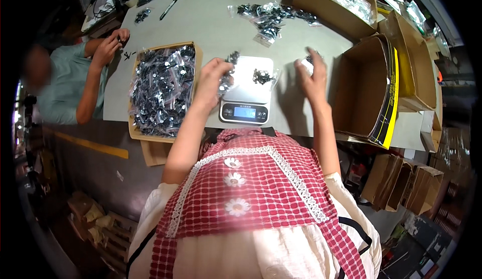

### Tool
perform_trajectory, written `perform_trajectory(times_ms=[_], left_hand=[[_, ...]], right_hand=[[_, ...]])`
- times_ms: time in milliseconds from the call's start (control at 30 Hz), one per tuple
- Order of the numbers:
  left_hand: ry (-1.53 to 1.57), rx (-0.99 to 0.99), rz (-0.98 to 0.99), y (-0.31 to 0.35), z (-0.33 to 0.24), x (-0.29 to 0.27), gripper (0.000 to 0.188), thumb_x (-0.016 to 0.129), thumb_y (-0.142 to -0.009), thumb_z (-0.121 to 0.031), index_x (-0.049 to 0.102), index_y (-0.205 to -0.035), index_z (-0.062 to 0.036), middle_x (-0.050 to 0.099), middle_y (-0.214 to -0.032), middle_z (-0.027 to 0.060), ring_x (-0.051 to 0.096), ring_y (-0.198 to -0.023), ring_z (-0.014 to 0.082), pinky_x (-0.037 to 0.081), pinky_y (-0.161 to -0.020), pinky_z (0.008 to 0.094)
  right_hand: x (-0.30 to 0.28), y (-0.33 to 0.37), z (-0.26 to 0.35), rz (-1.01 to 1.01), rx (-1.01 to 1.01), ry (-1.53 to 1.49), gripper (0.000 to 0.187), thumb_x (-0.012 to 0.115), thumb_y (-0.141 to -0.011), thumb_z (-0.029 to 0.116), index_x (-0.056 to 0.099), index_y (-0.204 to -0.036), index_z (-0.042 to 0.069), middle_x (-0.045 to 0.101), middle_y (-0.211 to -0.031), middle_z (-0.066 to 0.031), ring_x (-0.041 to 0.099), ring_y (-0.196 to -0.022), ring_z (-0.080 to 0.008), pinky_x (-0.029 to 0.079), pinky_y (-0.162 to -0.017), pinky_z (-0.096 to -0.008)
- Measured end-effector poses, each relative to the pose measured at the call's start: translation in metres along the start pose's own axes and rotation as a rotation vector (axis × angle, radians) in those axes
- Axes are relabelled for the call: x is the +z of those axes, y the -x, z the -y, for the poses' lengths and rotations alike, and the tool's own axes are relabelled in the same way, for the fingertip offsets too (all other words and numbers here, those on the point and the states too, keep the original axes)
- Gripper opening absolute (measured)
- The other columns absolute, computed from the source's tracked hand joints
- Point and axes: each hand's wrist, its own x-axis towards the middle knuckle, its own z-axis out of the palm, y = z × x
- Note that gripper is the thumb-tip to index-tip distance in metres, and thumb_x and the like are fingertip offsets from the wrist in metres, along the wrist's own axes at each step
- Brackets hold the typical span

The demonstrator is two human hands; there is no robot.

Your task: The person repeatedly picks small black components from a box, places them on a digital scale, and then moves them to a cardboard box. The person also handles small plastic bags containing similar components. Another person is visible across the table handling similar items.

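Observation:
In front of me a white digital scale point(246, 93) with a lit blue display stands on the grey table. A small clear bag of black parts point(262, 76) lies on its metal plate. My left hand point(211, 80) is closed on clear bags of small black parts point(228, 73) at the plate's left edge. To the right of the scale, my right hand point(315, 75) is raised over the table. Its thumb and fingers are curled round a small clear bag point(308, 64), which shows white and dark patches. What is inside that bag is hard to make out.
A shallow carton point(197, 73) full of similar bags stands left of the scale; more bags point(268, 18) lie farther back. An open cardboard box point(359, 88) is at right, with a bag-filled carton point(346, 25) behind. A co-worker point(70, 83) sits at left, near a pen point(169, 8).

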Motion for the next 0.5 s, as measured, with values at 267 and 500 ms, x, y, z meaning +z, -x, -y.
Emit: perform_trajectory(times_ms=[267,500], left_hand=[[0.893,-0.234,0.419,0.02,-0.028,-0.016,0.04,0.058,-0.099,-0.026,0.056,-0.129,-0.0004,0.058,-0.115,0.0205,0.058,-0.094,0.0253,0.049,-0.057,0.0287],[0.335,-0.119,0.108,0.006,-0.016,0.003,0.053,0.066,-0.1,-0.047,0.052,-0.065,-0.0099,0.059,-0.083,0.0088,0.063,-0.076,0.0184,0.045,-0.045,0.0257]], right_hand=[[0.0,-0.01,-0.07,0.144,0.007,0.458,0.038,0.073,-0.09,0.027,0.069,-0.127,0.019,0.061,-0.135,-0.0198,0.054,-0.125,-0.0405,0.046,-0.106,-0.0454],[-0.018,0.022,-0.049,-0.062,0.554,-0.347,0.019,0.077,-0.088,0.013,0.069,-0.101,0.003,0.066,-0.086,-0.0048,0.059,-0.072,-0.0147,0.046,-0.065,-0.0286]])
